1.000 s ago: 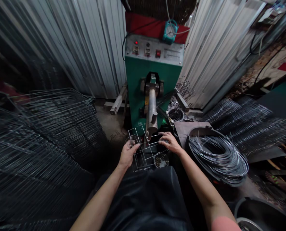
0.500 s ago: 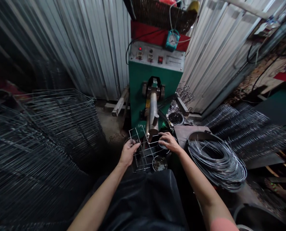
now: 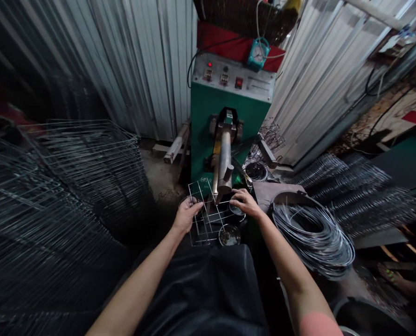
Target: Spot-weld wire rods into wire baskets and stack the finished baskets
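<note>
A small wire frame (image 3: 208, 228) hangs under the electrode arm (image 3: 224, 158) of a green machine (image 3: 203, 121). My left hand (image 3: 187, 213) is closed on the frame's left side, thumb on top. To the right of the arm's tip, my right hand (image 3: 245, 203) has its thumb and fingers together at a wire that reaches toward the tip. Just below the hands sits a round metal bowl (image 3: 229, 235) with small bits inside. Another round dish (image 3: 237, 210) is partly hidden beneath my right hand.
Tall stacks of wire racks (image 3: 89, 163) stand at the left. At the right, a coil of wire (image 3: 313, 238) lies in a round tub, with bundled wire mesh (image 3: 355, 186) behind it. Wooden bars (image 3: 177, 142) jut out beside the machine. A person's foot (image 3: 390, 275) shows at the far right.
The view has shifted slightly, so the machine appears a little further right and higher. Both hands keep nearly the same places at the frame and wire.
</note>
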A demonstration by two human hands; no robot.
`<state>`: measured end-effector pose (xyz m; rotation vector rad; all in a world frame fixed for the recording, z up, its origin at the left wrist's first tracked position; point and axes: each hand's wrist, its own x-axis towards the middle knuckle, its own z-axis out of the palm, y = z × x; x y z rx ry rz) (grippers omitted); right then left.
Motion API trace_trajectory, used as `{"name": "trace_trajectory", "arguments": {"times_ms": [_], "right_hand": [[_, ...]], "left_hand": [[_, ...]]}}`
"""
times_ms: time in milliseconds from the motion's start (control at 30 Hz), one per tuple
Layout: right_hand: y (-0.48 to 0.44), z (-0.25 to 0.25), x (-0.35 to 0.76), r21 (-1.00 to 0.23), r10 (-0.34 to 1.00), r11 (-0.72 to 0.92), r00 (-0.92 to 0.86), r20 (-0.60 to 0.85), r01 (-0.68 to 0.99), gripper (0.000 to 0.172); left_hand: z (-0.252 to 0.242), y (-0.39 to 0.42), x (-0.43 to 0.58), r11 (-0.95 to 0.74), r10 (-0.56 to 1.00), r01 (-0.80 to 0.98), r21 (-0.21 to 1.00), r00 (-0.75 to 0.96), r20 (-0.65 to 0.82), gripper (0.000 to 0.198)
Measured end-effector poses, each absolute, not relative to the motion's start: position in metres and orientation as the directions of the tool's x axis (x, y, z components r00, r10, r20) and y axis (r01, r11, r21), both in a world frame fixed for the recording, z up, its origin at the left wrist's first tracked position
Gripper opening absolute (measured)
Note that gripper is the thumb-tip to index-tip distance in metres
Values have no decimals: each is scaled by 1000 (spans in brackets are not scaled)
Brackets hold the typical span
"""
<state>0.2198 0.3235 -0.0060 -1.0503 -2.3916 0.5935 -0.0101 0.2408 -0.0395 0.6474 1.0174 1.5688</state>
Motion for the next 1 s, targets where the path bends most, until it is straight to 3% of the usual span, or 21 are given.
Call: {"name": "trace_trajectory", "arguments": {"times_ms": [533, 700, 1000], "right_hand": [[322, -9, 221, -621, 809, 543, -551, 206, 565, 17], [304, -3, 216, -536, 784, 603, -565, 257, 591, 17], [204, 15, 209, -387, 684, 728, -644, 344, 566, 19]], "left_hand": [[-42, 249, -16, 30, 981, -444, 896, -157, -110, 30], [-43, 238, -24, 26, 996, -389, 921, -73, -59, 32], [-47, 144, -41, -52, 992, -317, 947, -127, 12, 25]]}}
